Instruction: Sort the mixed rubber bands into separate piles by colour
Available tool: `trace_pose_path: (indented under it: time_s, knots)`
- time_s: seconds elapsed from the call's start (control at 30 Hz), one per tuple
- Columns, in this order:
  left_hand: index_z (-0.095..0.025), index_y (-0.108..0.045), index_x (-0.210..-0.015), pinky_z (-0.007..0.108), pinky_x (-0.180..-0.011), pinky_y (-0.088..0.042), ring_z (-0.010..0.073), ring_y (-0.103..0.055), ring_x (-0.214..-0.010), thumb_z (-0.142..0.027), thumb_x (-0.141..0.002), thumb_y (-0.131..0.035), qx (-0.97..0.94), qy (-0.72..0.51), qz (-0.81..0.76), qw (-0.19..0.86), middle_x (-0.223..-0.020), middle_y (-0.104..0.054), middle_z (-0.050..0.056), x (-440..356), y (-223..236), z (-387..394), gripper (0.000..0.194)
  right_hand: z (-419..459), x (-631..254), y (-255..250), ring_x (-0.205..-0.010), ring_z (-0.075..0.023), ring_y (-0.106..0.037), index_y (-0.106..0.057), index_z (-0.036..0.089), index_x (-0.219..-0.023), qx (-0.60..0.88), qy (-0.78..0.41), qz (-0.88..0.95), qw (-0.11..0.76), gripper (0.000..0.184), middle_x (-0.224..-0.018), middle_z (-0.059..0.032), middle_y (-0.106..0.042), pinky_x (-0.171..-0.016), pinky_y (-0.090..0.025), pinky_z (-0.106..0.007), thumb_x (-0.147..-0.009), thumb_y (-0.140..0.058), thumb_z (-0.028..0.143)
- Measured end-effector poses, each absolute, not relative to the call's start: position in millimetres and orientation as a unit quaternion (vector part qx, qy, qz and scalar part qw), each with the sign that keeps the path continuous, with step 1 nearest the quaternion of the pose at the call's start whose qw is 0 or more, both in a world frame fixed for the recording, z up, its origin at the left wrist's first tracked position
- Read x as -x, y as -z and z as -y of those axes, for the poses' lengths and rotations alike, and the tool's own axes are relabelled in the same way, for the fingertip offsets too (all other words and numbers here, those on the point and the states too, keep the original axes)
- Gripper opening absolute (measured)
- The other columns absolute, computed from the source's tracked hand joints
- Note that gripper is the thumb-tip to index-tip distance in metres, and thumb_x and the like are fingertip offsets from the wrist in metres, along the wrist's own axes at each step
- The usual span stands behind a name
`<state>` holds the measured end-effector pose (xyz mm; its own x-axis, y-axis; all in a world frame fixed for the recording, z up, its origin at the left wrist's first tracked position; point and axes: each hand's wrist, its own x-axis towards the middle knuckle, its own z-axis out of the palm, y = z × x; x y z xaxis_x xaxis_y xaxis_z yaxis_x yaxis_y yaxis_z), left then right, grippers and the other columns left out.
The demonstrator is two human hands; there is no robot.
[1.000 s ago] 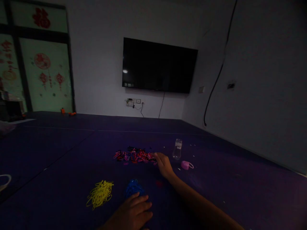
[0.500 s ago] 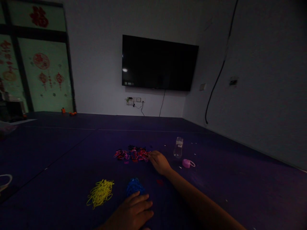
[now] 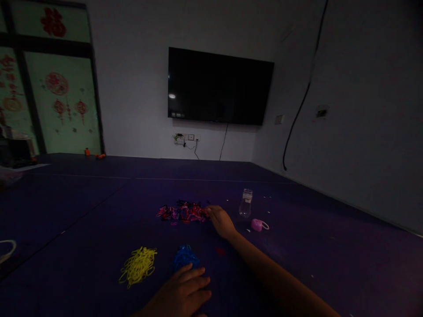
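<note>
My right hand (image 3: pixel 222 221) reaches forward to the right edge of a mixed pile of pink, red and dark rubber bands (image 3: pixel 185 212). Its fingers are bent together at the pile, and whatever is between the fingertips is too small to make out. My left hand (image 3: pixel 187 288) lies flat with fingers spread, just in front of a heap of blue rubber bands (image 3: pixel 185 257). Left of it is a heap of yellow rubber bands (image 3: pixel 139 265). A small red patch, probably red bands (image 3: pixel 220 251), lies between my hands and is hard to make out.
A clear bottle (image 3: pixel 245 204) stands uncapped right of my right hand, with a pink cap with a loop (image 3: pixel 259 225) beside it. White scraps dot the purple surface (image 3: pixel 99 193). A white loop-shaped thing (image 3: pixel 8 251) is at the left edge. A television (image 3: pixel 220 86) hangs on the wall.
My right hand has shifted very slightly to the right at the edge of the mixed pile. My left hand and the heaps stay in place.
</note>
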<state>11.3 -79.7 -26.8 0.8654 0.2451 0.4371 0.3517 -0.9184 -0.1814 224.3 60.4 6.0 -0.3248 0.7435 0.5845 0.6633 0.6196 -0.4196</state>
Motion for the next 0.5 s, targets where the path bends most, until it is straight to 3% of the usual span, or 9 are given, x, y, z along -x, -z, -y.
trace_pose_path:
  time_s: [0.1, 0.23, 0.4, 0.5]
  knots:
    - [-0.021, -0.057, -0.117, 0.035, -0.098, -0.043, 0.0207, -0.054, -0.115, -0.045, -0.093, -0.044, 0.958, 0.204, 0.157, 0.129, -0.122, -0.061, 0.004, -11.6, 27.3, 79.0, 0.036, -64.0, -228.0, -5.0, -0.077, -0.0179, -0.062, -0.066, 0.017, -0.084, 0.431, -0.063, 0.785, 0.44, 0.042, -0.081, -0.0075, -0.067, -0.071, -0.047, -0.028, -0.094, -0.031, 0.037]
    - [-0.021, -0.057, -0.117, 0.034, -0.098, -0.043, 0.0206, -0.053, -0.116, -0.045, -0.093, -0.045, 0.955, 0.214, 0.149, 0.139, -0.121, -0.062, 0.003, -11.6, 30.9, 76.8, 0.036, -70.4, -231.2, 0.1, -0.08, -0.0189, -0.063, -0.069, 0.019, -0.077, 0.427, -0.053, 0.755, 0.494, 0.03, -0.085, -0.0073, -0.068, -0.068, -0.049, -0.028, -0.087, -0.043, 0.031]
    - [-0.022, -0.059, -0.113, 0.032, -0.096, -0.044, 0.0185, -0.057, -0.111, -0.029, -0.096, -0.045, 0.942, 0.256, 0.144, 0.165, -0.117, -0.064, 0.001, -12.8, 42.6, 71.8, 0.023, -75.7, -231.6, 5.8, -0.079, -0.0192, -0.063, -0.071, 0.02, -0.079, 0.442, -0.025, 0.742, 0.503, 0.022, -0.083, -0.0066, -0.068, -0.071, -0.05, -0.03, -0.077, -0.05, 0.017]
    - [-0.023, -0.059, -0.112, 0.032, -0.095, -0.045, 0.0182, -0.057, -0.11, -0.031, -0.096, -0.046, 0.942, 0.252, 0.145, 0.165, -0.117, -0.064, 0.0, -12.7, 43.4, 71.5, 0.022, -76.4, -231.6, 6.6, -0.077, -0.0183, -0.063, -0.071, 0.02, -0.081, 0.448, -0.014, 0.745, 0.495, 0.025, -0.081, -0.0055, -0.068, -0.07, -0.05, -0.029, -0.072, -0.05, 0.01]
